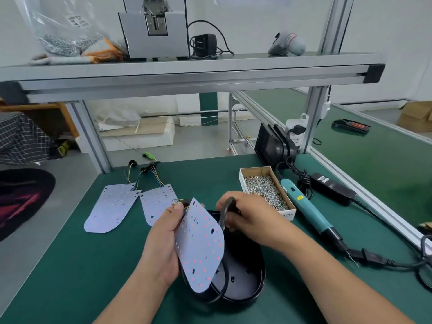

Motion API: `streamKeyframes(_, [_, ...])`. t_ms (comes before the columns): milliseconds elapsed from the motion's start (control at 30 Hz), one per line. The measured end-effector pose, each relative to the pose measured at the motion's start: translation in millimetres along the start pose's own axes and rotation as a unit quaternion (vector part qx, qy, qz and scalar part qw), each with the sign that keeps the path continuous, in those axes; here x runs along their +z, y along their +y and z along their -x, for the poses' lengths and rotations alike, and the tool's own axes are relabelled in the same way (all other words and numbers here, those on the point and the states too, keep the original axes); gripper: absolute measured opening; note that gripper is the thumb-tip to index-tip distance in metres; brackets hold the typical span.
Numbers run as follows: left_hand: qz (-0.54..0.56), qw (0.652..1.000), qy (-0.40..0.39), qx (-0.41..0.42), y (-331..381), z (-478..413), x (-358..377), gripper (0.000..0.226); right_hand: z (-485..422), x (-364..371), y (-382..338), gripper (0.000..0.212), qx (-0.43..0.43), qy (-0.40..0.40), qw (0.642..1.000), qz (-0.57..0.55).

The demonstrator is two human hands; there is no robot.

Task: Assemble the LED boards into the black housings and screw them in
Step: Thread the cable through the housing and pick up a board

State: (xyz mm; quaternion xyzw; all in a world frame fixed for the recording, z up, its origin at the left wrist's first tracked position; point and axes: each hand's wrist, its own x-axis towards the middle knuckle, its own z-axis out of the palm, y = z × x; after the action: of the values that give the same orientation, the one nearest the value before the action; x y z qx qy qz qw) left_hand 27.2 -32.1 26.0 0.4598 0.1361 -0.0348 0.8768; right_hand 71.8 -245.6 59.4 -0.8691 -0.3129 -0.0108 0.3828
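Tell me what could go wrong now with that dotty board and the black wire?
The left hand holds the LED board tilted over the black housing, with the black cable from the right hand looping beneath; it might get pinched when the board goes down. The thin coloured wires bunched by the left hand might tear off. A bump might spill the open screw box nearby.

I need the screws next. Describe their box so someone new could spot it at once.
On the green bench mat, look just beyond the right hand. A long open cardboard box lies there, beside the teal electric screwdriver. It alone is tan and heaped with small silvery screws.
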Motion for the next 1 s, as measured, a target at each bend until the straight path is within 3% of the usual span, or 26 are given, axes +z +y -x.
streamKeyframes(133, [-0.016,0.998,-0.008,0.052,2,4,2,0.021,-3,6,-2,0.028,0.016,0.026,1.0,0.003])
streamKeyframes(233, [-0.015,0.998,-0.028,0.062,1,3,4,0.03,-6,14,-2,0.021,-0.012,0.066,0.991,0.113])
streamKeyframes(333, [-0.014,0.997,-0.034,0.071,1,5,6,0.022,-5,14,-1,0.014,-0.04,0.092,0.983,0.151])
streamKeyframes(467, [0.011,0.995,-0.053,0.086,3,6,5,0.014,-2,9,2,0.026,-0.005,0.053,0.985,0.163])
streamKeyframes(567, [0.018,0.994,-0.068,0.089,3,7,7,0.015,-3,11,4,0.038,-0.005,0.069,0.983,0.17])
streamKeyframes(667, [0.033,0.991,-0.1,0.088,5,11,7,0.012,-7,11,3,0.041,0.017,0.087,0.985,0.147])
streamKeyframes(833, [0.067,0.984,-0.15,0.071,16,12,-3,0.007,-15,-6,7,0.02,0.067,0.055,0.99,0.115])
streamKeyframes(900, [0.051,0.986,-0.149,0.055,17,11,-5,0.007,-15,-10,7,0.014,0.088,0.08,0.992,0.049])
streamKeyframes(1000, [0.03,0.984,-0.175,0.032,14,14,-2,0.004,-15,-9,6,0.021,0.121,0.093,0.988,-0.024])
